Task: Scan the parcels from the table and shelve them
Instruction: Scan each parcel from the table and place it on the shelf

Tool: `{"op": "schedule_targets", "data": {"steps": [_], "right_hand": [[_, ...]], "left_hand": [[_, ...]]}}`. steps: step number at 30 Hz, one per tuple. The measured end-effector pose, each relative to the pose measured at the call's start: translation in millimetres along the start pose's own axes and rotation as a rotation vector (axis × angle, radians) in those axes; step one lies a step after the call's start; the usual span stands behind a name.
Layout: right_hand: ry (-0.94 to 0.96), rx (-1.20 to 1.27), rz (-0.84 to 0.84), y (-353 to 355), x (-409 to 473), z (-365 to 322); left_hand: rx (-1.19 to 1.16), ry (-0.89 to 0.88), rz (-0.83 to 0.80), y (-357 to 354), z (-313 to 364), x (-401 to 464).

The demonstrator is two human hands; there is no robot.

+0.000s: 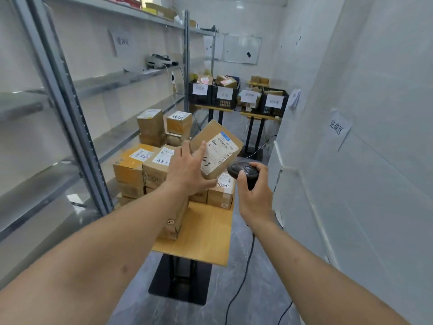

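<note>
While my left hand (187,171) clamped the tilted parcel (216,148), my right hand (254,195) gripped the scanner (243,171) beside its label (219,152). My thumb covered part of that label, so I judged the scan might miss

wooden table (206,233), stacked cardboard parcels (138,165)

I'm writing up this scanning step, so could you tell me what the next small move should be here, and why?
Probably tilt the scanner in the right hand up toward the barcode on the label. The left hand holds the parcel lifted above the table, label facing the camera, and the scanner sits just below its lower corner, apparently not yet aimed at it.
</note>
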State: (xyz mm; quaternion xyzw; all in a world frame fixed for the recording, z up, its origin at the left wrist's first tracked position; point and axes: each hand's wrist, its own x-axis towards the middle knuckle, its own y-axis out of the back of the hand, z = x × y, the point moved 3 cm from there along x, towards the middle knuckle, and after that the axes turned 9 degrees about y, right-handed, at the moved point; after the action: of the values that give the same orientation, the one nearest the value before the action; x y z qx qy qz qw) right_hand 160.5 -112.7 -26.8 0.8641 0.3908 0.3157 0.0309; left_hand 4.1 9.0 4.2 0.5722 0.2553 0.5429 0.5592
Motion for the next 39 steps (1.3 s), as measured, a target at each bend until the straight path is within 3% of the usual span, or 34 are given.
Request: {"op": "schedule_targets", "data": {"steps": [7,14,24,39], "right_hand": [[-0.047,0.027,0.083,-60,-20,-69],[-0.042,0.021,0.002,-127,-70,-123],[0.036,0.119,-0.269,-201,-136,-185],[0.158,0.307,-0.816,-290,-279,-234]], "left_hand": [[-0.034,0.128,0.091,52,-65,-27],[-0.065,0.304,0.073,71,-156,-85],[-0.007,0.587,0.073,93,-266,-171],[0.12,1.183,0.109,125,-356,-370]]}}
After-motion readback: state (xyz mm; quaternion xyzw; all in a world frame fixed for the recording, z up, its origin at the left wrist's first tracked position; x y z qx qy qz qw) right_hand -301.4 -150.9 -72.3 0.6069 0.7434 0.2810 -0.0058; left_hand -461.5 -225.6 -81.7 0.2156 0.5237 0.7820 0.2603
